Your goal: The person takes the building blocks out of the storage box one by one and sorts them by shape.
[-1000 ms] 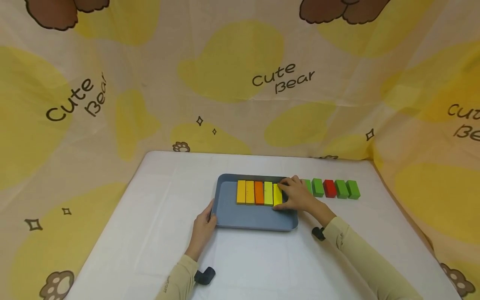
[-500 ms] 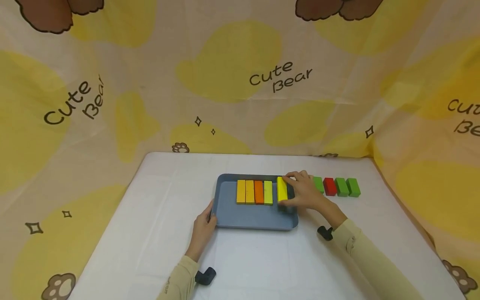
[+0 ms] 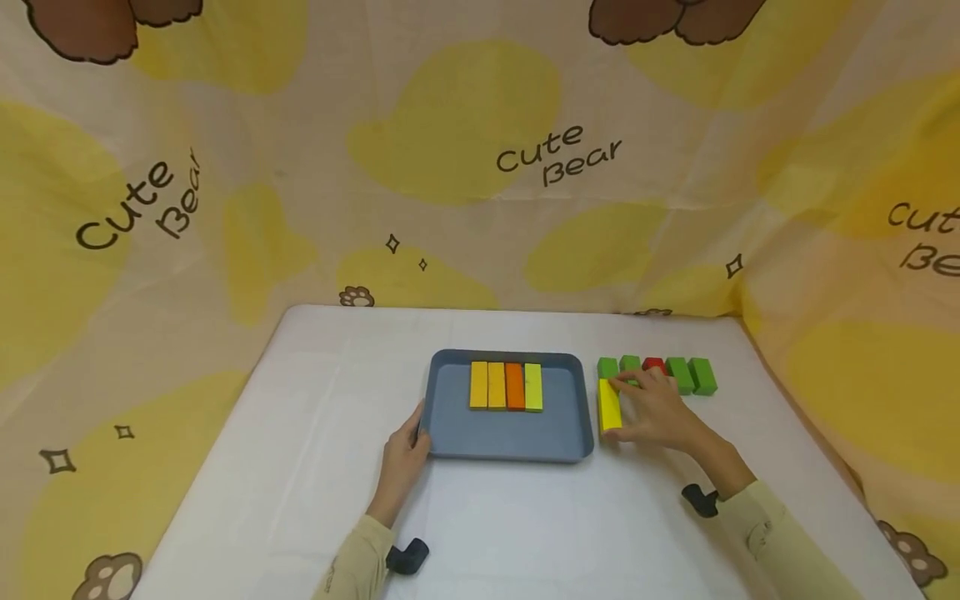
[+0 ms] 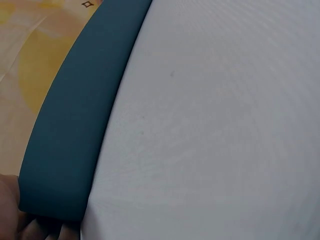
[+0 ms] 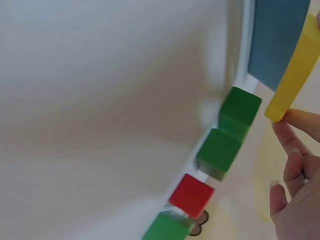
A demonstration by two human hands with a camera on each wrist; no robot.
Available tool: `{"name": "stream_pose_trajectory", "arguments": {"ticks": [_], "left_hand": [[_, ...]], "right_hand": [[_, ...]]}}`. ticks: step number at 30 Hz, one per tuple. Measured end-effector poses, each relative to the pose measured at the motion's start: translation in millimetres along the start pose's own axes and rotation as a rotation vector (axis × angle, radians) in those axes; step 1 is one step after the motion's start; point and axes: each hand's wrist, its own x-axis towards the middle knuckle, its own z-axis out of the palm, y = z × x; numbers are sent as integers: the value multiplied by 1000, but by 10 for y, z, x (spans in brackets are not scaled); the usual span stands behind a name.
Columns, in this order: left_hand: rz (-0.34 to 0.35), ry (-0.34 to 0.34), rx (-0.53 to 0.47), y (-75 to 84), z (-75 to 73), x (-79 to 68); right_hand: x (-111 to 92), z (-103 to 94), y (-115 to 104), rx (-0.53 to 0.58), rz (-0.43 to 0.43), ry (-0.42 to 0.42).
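My left hand [image 3: 405,457] grips the left edge of a blue-grey tray [image 3: 510,438]. In the left wrist view, the fingers go under the tray's wall [image 4: 67,130] and part of the hand [image 4: 7,207] shows at the corner. Just right of the tray, my right hand [image 3: 660,412] pinches a bright yellow block [image 3: 610,405] by its two ends. The right wrist view shows fingertips at the near end of this yellow block [image 5: 295,72]. Inside the tray stand two amber blocks [image 3: 479,386], an orange block [image 3: 514,387] and a lime block [image 3: 532,387], side by side.
Behind the right hand runs a row of several green blocks [image 3: 702,377] with one red block [image 3: 654,364] among them, partly covered by the hand. The white table [image 3: 330,400] borders a patterned cloth [image 3: 450,167] at the back and sides.
My right hand has lifted the yellow block from the right end of the tray's row and carried it right, past the tray's rim. The left hand stays on the tray.
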Motion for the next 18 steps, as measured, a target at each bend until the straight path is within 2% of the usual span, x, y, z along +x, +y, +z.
{"name": "stream_pose_trajectory", "arguments": {"ticks": [5,18], "left_hand": [[-4,4,-5,5,-3,0],[-10,7,6,0,-11,-24]], "right_hand": [[-92,50,39,0,-5,-20],[-76,105,157,-9,29,-71]]}}
